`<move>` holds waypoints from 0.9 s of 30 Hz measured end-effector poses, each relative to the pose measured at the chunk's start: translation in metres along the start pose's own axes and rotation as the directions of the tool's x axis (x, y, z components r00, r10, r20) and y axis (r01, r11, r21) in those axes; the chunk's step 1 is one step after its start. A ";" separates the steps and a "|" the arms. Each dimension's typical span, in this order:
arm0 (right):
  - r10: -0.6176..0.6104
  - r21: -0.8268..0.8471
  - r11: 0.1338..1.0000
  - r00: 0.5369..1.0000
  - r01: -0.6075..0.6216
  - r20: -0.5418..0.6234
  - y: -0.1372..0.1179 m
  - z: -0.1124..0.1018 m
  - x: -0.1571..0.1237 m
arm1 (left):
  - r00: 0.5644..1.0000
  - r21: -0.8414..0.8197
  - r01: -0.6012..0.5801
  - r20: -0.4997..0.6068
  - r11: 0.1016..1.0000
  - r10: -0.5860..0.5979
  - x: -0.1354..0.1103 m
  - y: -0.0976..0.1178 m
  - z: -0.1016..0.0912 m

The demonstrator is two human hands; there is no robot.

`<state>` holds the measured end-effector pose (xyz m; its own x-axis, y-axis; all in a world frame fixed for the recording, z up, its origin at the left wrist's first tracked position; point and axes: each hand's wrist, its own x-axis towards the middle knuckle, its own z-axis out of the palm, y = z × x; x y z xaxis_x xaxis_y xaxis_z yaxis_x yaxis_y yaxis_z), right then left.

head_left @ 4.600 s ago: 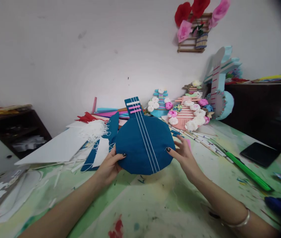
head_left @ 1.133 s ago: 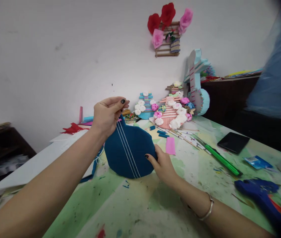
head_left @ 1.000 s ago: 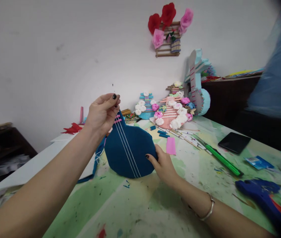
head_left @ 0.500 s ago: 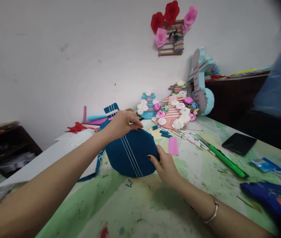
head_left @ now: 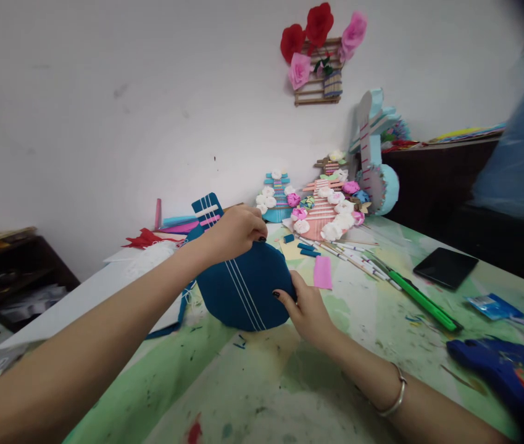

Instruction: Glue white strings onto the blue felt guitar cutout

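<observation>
A dark blue craft guitar (head_left: 238, 296) stands tilted above the table, with white strings running down its round body and up its neck. My right hand (head_left: 310, 308) grips the body's right edge, thumb on the front face and fingers behind. My left hand (head_left: 239, 229) is closed in front of the lower neck and upper body, its fingertips pressed together near the body's top edge. Whatever it pinches is hidden. Pale and pink strips cross the neck beside its knuckles.
Paint sticks (head_left: 358, 259), a green utility knife (head_left: 423, 302), a black tablet-like slab (head_left: 447, 268) and a blue glue gun (head_left: 493, 370) lie to the right. Flowered craft guitars (head_left: 320, 213) lean at the back. A white board (head_left: 86, 296) lies left. A pink paper piece (head_left: 322, 272) lies nearby.
My left hand's fingers have curled in more and turned downward near the body's top edge. The guitar and my right hand have hardly moved.
</observation>
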<state>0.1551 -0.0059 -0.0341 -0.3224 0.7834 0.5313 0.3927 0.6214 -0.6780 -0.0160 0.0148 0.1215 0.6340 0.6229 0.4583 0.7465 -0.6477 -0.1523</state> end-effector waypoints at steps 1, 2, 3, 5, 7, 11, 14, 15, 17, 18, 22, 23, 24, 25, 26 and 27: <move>-0.001 0.000 1.000 1.000 0.001 0.000 0.000 0.000 0.000 | 1.000 -0.013 0.021 0.013 1.000 -0.021 0.001 0.001 -0.001; -0.001 0.001 1.000 1.000 0.001 0.001 -0.001 0.000 0.001 | 0.999 -0.032 0.046 0.024 0.998 -0.045 0.002 0.001 -0.001; 0.000 0.003 1.000 1.000 0.000 0.003 -0.001 0.000 0.001 | 0.997 -0.053 0.075 0.032 0.996 -0.073 0.003 0.002 -0.002; 0.001 0.010 1.000 1.000 -0.001 0.009 -0.001 0.000 0.001 | 0.990 -0.094 0.135 0.042 0.986 -0.131 0.006 0.004 -0.004; 0.002 0.014 1.000 1.000 -0.002 0.016 -0.002 0.000 0.000 | 0.983 -0.108 0.183 0.032 0.977 -0.181 0.007 0.004 -0.004; 0.005 0.021 1.000 1.000 -0.005 0.014 -0.001 0.000 0.000 | 0.957 -0.140 0.257 -0.099 0.956 -0.272 0.008 0.003 -0.005; 0.005 0.026 1.000 1.000 -0.005 0.005 0.001 0.000 0.001 | 0.882 -0.500 0.299 -0.180 0.813 -0.435 0.007 0.003 -0.007; 0.009 0.035 0.999 1.000 -0.009 0.003 0.001 0.001 0.001 | 0.852 -0.663 0.284 -0.158 0.692 -0.500 0.007 0.004 -0.009; 0.019 0.070 0.997 1.000 -0.019 -0.004 0.003 0.001 0.002 | 0.803 -0.896 0.217 -0.062 0.387 -0.593 0.006 0.006 -0.015; 0.026 0.094 0.995 1.000 -0.025 -0.011 0.004 0.001 0.002 | 0.785 -0.952 0.179 -0.015 0.249 -0.619 0.005 0.007 -0.018; 0.080 0.264 0.963 0.995 -0.061 -0.059 0.012 0.002 0.004 | 0.767 -0.995 0.094 0.083 -0.017 -0.637 -0.005 0.007 -0.031; 0.095 0.303 0.950 0.993 -0.070 -0.068 0.014 0.002 0.004 | 0.767 -0.995 0.089 0.095 -0.041 -0.635 -0.011 0.005 -0.033; 0.108 0.337 0.938 0.991 -0.077 -0.074 0.017 0.003 0.005 | 0.763 -0.994 0.090 0.105 -0.056 -0.638 -0.017 0.004 -0.035; 0.118 0.364 0.928 0.990 -0.082 -0.078 0.020 0.005 0.006 | 0.757 -0.993 0.093 0.114 -0.066 -0.643 -0.024 0.002 -0.036; 0.128 0.388 0.918 0.988 -0.087 -0.082 0.023 0.006 0.007 | 0.749 -0.993 0.098 0.121 -0.072 -0.652 -0.033 0.000 -0.038; 0.142 0.417 0.904 0.986 -0.093 -0.087 0.027 0.007 0.009 | 0.738 -0.991 0.106 0.131 -0.078 -0.663 -0.043 -0.002 -0.040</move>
<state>0.1569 0.0175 -0.0509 -0.1873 0.8616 0.4718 0.0258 0.4844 -0.8745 -0.0526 -0.0281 0.1372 -0.0006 0.9459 0.3244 -0.1909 -0.3185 0.9285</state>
